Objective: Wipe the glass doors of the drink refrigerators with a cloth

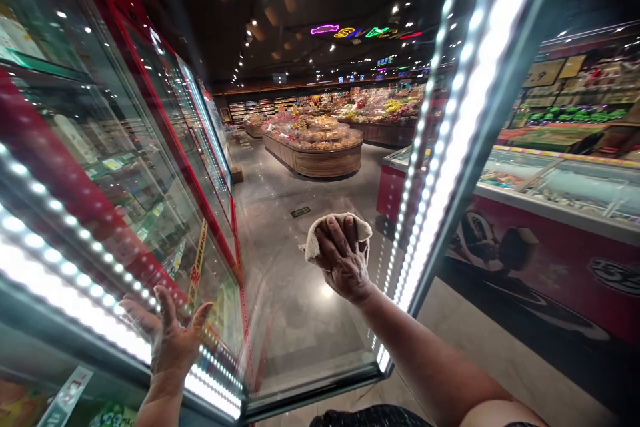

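Note:
My right hand (347,265) presses a folded beige cloth (313,243) flat against the glass door pane (285,340). Its fingers lie over the cloth, whose edges stick out around them. To the left, my left hand (170,337) is raised with its fingers spread, holding nothing. It is beside a bright LED strip (115,330); whether it touches the surface there I cannot tell. A second LED strip (463,120) runs along the right edge of the door, near my right forearm.
Red-framed glass-fronted cabinets (170,127) line the left side. On the right stands a red chest freezer (540,247) with a glass top. Beyond the pane, a wood-sided display island (325,161) stands on the shiny floor (270,200). The door's dark bottom rail (315,390) is low in front.

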Demonstrator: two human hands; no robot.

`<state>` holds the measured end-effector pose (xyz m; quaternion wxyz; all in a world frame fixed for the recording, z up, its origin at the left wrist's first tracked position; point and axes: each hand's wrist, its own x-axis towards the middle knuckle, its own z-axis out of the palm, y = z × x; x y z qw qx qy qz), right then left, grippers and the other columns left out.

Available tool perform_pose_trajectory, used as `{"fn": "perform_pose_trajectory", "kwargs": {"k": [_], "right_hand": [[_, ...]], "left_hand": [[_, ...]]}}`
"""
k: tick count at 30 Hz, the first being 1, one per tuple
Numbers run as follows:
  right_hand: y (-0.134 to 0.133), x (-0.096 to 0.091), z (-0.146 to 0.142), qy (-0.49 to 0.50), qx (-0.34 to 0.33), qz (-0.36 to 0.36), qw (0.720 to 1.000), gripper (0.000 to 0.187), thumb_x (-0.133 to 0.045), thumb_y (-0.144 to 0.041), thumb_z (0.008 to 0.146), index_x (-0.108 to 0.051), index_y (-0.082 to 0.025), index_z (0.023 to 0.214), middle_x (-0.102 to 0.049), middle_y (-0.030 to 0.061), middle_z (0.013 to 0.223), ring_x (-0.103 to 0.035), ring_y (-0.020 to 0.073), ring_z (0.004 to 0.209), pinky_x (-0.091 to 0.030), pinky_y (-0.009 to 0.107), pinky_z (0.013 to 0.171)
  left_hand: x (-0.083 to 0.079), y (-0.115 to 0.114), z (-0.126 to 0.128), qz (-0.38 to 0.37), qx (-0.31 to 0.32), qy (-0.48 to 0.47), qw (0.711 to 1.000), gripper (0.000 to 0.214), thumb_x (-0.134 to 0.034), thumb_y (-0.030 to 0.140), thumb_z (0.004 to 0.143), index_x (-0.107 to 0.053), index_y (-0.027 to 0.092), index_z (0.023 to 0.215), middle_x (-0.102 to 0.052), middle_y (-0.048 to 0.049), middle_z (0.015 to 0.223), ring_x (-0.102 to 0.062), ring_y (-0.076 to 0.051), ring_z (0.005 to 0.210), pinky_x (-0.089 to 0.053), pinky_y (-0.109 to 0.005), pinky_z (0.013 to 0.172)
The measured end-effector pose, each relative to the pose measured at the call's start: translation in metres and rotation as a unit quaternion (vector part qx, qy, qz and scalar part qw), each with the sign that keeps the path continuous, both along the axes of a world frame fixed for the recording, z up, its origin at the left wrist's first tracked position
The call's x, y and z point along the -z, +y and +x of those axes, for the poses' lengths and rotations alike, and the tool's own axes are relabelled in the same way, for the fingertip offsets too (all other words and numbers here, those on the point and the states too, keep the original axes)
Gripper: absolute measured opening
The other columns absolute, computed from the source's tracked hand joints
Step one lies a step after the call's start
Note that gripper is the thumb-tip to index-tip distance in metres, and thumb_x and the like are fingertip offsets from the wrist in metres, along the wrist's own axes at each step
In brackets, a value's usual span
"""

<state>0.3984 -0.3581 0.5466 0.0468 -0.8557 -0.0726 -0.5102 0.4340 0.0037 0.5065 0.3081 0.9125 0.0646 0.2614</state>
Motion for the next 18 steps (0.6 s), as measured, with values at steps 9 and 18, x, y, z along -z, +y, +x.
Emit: {"fn": "perform_pose_trajectory", "kwargs": {"k": [9, 18], "right_hand": [[-0.036, 0.013, 0.0, -0.048, -0.001, -0.009, 0.999, 0.07, -0.065, -0.03, 0.091, -0.042, -0.03, 0.157, -0.041, 0.0099, 0.164, -0.028, 0.0362, 0.155, -0.031, 0.057, 0.121], [-0.057, 0.009, -0.003, -0.046, 0.039, 0.032, 0.998, 0.07, -0.057, -0.025, 0.093, -0.036, -0.03, 0.16, -0.03, 0.0103, 0.169, -0.03, 0.0375, 0.155, -0.038, 0.063, 0.117]], "left_hand": [[0.01, 0.002, 0.0, -0.015, -0.001, 0.012, 1.0, 0.131, -0.07, 0.075, 0.064, 0.002, 0.035, 0.164, -0.015, -0.0146, 0.172, -0.029, -0.051, 0.149, -0.033, -0.073, 0.111], [0.013, 0.004, 0.012, -0.009, -0.005, 0.025, 1.0, 0.144, -0.073, 0.074, 0.052, 0.012, 0.035, 0.163, -0.005, -0.0131, 0.173, -0.02, -0.051, 0.152, -0.032, -0.073, 0.11]]}}
